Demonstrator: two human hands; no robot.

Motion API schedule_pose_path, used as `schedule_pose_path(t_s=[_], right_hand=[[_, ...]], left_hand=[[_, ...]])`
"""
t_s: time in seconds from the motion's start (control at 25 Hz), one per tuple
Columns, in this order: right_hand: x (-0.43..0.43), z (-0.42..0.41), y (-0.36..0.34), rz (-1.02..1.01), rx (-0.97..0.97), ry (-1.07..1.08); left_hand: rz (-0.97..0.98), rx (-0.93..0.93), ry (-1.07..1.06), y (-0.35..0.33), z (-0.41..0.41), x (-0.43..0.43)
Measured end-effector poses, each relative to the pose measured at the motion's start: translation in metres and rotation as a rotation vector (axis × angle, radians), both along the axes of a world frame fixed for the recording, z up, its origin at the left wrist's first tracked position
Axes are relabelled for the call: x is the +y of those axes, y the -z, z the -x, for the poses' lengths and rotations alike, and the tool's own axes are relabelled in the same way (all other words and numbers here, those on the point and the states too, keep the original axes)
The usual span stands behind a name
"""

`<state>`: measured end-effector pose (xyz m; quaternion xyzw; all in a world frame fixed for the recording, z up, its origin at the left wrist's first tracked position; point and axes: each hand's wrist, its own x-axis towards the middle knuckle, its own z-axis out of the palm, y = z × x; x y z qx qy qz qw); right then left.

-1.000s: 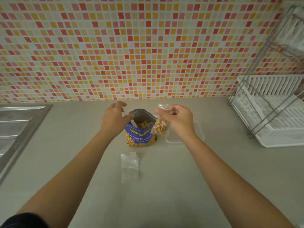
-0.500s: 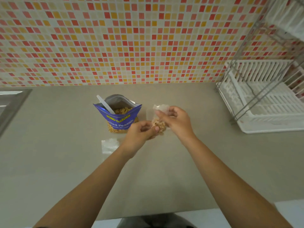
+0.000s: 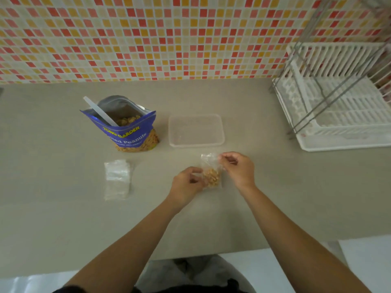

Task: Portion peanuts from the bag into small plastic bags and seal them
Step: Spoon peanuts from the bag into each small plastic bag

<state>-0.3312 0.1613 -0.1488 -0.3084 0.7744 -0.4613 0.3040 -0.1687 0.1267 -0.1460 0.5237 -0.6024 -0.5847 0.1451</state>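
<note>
A small clear plastic bag [image 3: 211,174] partly filled with peanuts is held between both hands just above the counter. My left hand [image 3: 187,185] pinches its lower left side. At the bag's top right edge, my right hand [image 3: 238,169] pinches the mouth. The blue peanut bag [image 3: 129,132] stands open at the back left, with a white plastic spoon [image 3: 99,112] sticking out of it. A stack of empty small plastic bags [image 3: 117,179] lies flat in front of the peanut bag.
A clear rectangular plastic container [image 3: 196,131] sits behind my hands. A white dish rack with a metal frame [image 3: 338,102] stands at the right. The tiled wall [image 3: 148,39] runs along the back, and the counter's front edge [image 3: 190,259] is near my body.
My left hand left the spoon in the peanut bag and joined my right hand on the small bag. Both hands drew the small bag toward me, uncovering the clear container.
</note>
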Motion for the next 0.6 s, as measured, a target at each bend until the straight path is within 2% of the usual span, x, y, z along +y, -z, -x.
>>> schedule_pose_path(t_s=[0.28,0.44,0.6], right_hand=[[-0.012,0.005,0.031,-0.086,0.272,-0.059],[-0.012,0.004,0.029,-0.122,0.320,-0.056],[-0.012,-0.002,0.009,-0.107,0.404,-0.064]], left_hand=[[0.416,-0.178,0.072,0.021,0.018,0.002],[0.523,-0.191,0.158,0.023,0.016,-0.001],[0.534,-0.177,0.170,0.009,0.000,-0.011]])
